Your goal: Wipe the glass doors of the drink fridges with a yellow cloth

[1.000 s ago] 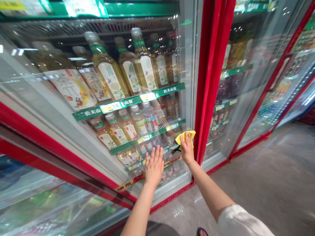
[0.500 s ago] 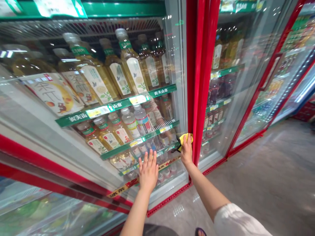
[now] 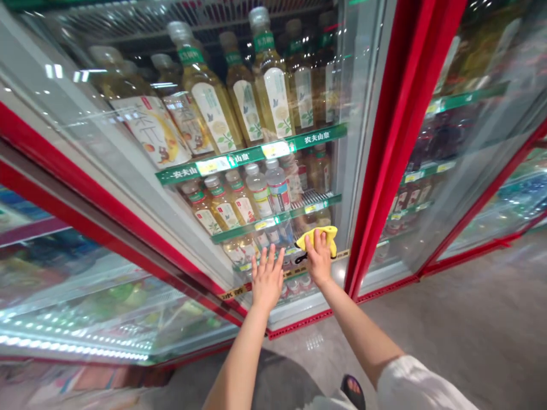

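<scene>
Your right hand (image 3: 318, 262) had its fingers clamped on the cloth (image 3: 330, 238), at the lower right of the door (image 3: 352, 171). Your left hand (image 3: 265, 285) was empty, fingers apart, at the door's lower middle; contact unclear. Couldn't tell what was done or left.

L hand (image 3: 267, 280) splayed, R hand (image 3: 319, 257) part-curled

Ahead of me, tall bottles of yellowish drink (image 3: 211, 111) stand above a green shelf strip (image 3: 252, 154), with smaller bottles (image 3: 224, 206) on the shelf below. On my left I see a neighbouring cooler (image 3: 89, 290) with rows of white lights (image 3: 72, 348). To my right are another cooler (image 3: 464, 101) holding dark bottles (image 3: 444, 135) and a grey floor (image 3: 470, 324).
</scene>
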Demonstrator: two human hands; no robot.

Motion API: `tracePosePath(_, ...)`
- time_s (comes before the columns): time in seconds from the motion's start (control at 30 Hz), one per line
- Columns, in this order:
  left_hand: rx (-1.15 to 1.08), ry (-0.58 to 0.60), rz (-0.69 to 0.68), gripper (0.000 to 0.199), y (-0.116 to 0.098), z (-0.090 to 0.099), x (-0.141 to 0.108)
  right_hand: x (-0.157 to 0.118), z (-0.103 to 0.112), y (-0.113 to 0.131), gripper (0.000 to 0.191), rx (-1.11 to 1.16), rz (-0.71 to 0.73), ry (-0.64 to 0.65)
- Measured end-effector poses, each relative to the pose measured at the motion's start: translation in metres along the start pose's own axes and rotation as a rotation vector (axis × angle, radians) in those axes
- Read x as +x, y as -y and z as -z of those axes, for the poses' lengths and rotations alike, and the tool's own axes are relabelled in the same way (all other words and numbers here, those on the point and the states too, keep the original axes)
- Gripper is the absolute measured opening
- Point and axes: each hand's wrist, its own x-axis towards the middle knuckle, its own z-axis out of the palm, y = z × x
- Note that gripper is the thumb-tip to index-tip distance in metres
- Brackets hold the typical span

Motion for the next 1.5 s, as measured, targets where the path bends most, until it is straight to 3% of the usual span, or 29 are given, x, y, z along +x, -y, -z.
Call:
tracePosePath(0.13, 0.014, 0.017, 0.064, 0.070, 0.020, 0.003, -0.019, 0.002, 0.000, 0.004, 0.093, 0.030, 0.062, -0.088)
tracePosePath(0.23, 0.024, 0.028, 0.106, 0.071, 0.037, 0.006, -0.032, 0.019, -0.012, 0.036, 0.087, 0.066, 0.090, -0.120)
tracePosePath(0.37, 0.035, 0.030, 0.144, 0.073, 0.059, 0.013, -0.049, 0.006, -0.022, 0.074, 0.078, 0.062, 0.249, -0.023)
tracePosePath(0.5, 0.045, 0.010, 0.222, 0.071, 0.086, 0.018, -0.069, -0.014, -0.012, 0.068, 0.067, 0.040, 0.356, 0.176)
tracePosePath(0.6, 0.045, -0.001, 0.264, 0.069, 0.102, 0.019, -0.081, -0.002, -0.011, 0.076, 0.065, 0.008, 0.293, 0.159)
tracePosePath(0.7, 0.036, -0.007, 0.284, 0.070, 0.112, 0.019, -0.089, 0.011, -0.023, 0.108, 0.065, -0.013, 0.245, 0.094)
tracePosePath(0.8, 0.021, -0.005, 0.286, 0.070, 0.121, 0.019, -0.097, 0.003, -0.031, 0.133, 0.066, -0.011, 0.341, 0.202)
tracePosePath(0.9, 0.008, -0.004, 0.283, 0.070, 0.132, 0.017, -0.107, -0.009, -0.026, 0.136, 0.067, -0.007, 0.469, 0.334)
tracePosePath(0.97, -0.001, -0.007, 0.287, 0.069, 0.139, 0.015, -0.114, -0.006, -0.021, 0.138, 0.066, -0.011, 0.492, 0.320)
tracePosePath(1.1, -0.025, -0.019, 0.293, 0.072, 0.145, 0.011, -0.126, 0.018, -0.028, 0.167, 0.057, -0.014, 0.432, 0.178)
tracePosePath(1.17, -0.034, -0.017, 0.285, 0.072, 0.146, 0.008, -0.131, 0.023, -0.036, 0.187, 0.055, -0.003, 0.428, 0.169)
tracePosePath(1.33, -0.058, 0.002, 0.276, 0.060, 0.150, -0.005, -0.147, 0.024, -0.038, 0.209, 0.047, 0.080, 0.679, 0.334)
tracePosePath(1.5, -0.078, -0.003, 0.286, 0.040, 0.144, -0.023, -0.158, 0.050, -0.035, 0.232, 0.047, 0.123, 0.832, 0.306)
